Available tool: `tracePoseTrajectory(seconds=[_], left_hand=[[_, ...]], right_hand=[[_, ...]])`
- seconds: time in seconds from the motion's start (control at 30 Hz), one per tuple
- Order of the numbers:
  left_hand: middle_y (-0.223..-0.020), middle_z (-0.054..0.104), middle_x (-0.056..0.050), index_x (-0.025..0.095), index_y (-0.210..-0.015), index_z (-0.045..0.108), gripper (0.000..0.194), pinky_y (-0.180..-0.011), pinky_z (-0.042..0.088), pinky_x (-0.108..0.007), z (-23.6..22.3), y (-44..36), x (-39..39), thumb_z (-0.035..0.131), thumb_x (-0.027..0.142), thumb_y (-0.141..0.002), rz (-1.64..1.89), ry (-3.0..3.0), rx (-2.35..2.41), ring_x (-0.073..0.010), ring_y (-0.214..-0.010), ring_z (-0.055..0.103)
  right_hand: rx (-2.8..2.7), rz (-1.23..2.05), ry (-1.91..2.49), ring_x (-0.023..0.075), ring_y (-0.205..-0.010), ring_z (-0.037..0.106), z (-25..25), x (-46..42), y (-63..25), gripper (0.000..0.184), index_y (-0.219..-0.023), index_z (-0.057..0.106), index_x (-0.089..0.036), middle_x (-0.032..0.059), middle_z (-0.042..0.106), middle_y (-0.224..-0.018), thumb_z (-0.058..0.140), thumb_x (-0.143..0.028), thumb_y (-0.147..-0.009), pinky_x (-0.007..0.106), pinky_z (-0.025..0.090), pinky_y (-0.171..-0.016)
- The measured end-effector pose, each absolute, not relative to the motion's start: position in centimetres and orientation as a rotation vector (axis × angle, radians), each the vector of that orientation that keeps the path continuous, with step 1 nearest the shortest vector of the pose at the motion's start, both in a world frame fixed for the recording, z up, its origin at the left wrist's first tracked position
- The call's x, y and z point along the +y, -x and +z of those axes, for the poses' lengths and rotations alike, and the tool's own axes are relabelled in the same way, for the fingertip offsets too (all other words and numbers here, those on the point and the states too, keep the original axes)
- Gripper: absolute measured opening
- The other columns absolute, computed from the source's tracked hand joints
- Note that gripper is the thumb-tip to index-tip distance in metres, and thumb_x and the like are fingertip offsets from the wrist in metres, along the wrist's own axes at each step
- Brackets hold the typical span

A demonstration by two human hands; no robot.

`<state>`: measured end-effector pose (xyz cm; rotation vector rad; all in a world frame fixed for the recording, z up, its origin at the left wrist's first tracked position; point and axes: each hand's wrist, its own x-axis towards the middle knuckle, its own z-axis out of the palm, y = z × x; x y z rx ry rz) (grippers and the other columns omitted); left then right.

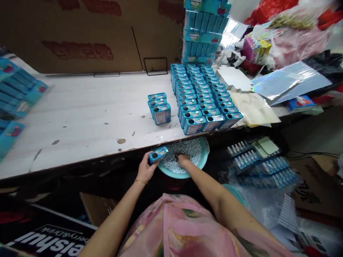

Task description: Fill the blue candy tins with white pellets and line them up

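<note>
Item, left hand (145, 170): thumb and fingers pinched about one blue candy box (158, 154), held over the basin's left rim, printed top and dark round hole uppermost.

Item, right hand (183, 160): wrist bent down, fingertips sunk among white pellets (193, 150); whether they are spread or gripping, I cannot tell from my camera.

Item, teal basin (206, 151): just in front of the workbench (80, 114), its far side close against the front edge.

Handling, my judgement: keep the box steady, hole up and over the basin, so strays drop back inside; gather a modest pinch, fingers together; leave the hole uncovered by the thumb.

Edges: bench front edge, chipped, directly beyond the held box; I would lift above it before reaching across. Three blue boxes in file (162, 116) stand left of the dense block of boxes (193, 125), a narrow gap between.

Room: widest at left, a long white stretch reaching to the display packs (18, 87); tightest at right, where the block's front row nears the edge.
</note>
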<state>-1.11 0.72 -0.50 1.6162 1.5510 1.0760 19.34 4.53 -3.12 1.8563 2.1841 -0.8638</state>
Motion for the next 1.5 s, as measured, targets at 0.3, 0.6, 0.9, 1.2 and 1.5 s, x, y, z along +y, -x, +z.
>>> tracePoseTrajectory(seconds=[0.3, 0.6, 0.9, 1.2, 1.5], left_hand=[[-0.095, 0.055, -0.004, 0.018, -0.101, 0.046, 0.043, -0.083, 0.04, -0.032, 0.4, 1.5, 0.5, 0.059, 0.033, -0.063, 1.108, -1.609, 1.591, -0.0178, -0.087, 0.053], [-0.101, 0.054, -0.007, 0.018, -0.102, 0.048, 0.038, -0.087, 0.039, -0.036, -0.1, -2.3, 1.8, 0.052, 0.017, -0.063, 0.982, -1.832, 1.577, -0.0216, -0.097, 0.05], [-0.102, 0.052, -0.008, 0.016, -0.104, 0.049, 0.041, -0.088, 0.038, -0.037, -0.5, -3.4, 1.6, 0.048, 0.014, -0.063, 0.921, -1.944, 1.545, -0.0227, -0.098, 0.048], [-0.102, 0.053, -0.007, 0.017, -0.102, 0.048, 0.038, -0.088, 0.038, -0.037, -0.9, -2.0, 1.6, 0.052, 0.019, -0.064, 1.05, -1.799, 1.547, -0.0209, -0.096, 0.05], [-0.096, 0.055, -0.005, 0.017, -0.102, 0.045, 0.042, -0.083, 0.041, -0.034, -1.1, 0.0, 1.0, 0.058, 0.03, -0.064, 1.144, -1.606, 1.581, -0.0182, -0.088, 0.053]], right_hand=[[2.488, -1.223, -1.879, 0.0161, -0.099, 0.053, 0.0, 3.9, -25.0, 0.035, -0.108, 0.055, -0.019, 0.0034, 0.06, -0.108, 0.052, -0.02, -0.073, 0.027, 0.038, -0.085], [2.687, -0.817, -1.697, 0.018, -0.093, 0.055, 10.4, 2.7, -25.3, 0.031, -0.105, 0.058, -0.023, 0.0022, 0.063, -0.1, 0.05, -0.027, -0.074, 0.027, 0.04, -0.079], [2.576, -0.107, -1.452, 0.0222, -0.08, 0.058, 14.1, 1.5, -20.9, 0.027, -0.092, 0.057, -0.015, 0.0122, 0.062, -0.088, 0.035, -0.019, -0.079, 0.032, 0.042, -0.068], [2.522, -0.171, -1.559, 0.0196, -0.091, 0.055, 12.5, 1.8, -24.7, 0.025, -0.098, 0.055, -0.02, 0.0091, 0.059, -0.099, 0.038, -0.026, -0.081, 0.028, 0.041, -0.074], [2.158, -0.79, -1.888, 0.0217, -0.098, 0.054, -2.6, 4.3, -21.6, 0.035, -0.11, 0.055, -0.02, 0.0102, 0.06, -0.107, 0.042, -0.018, -0.078, 0.031, 0.039, -0.081]])
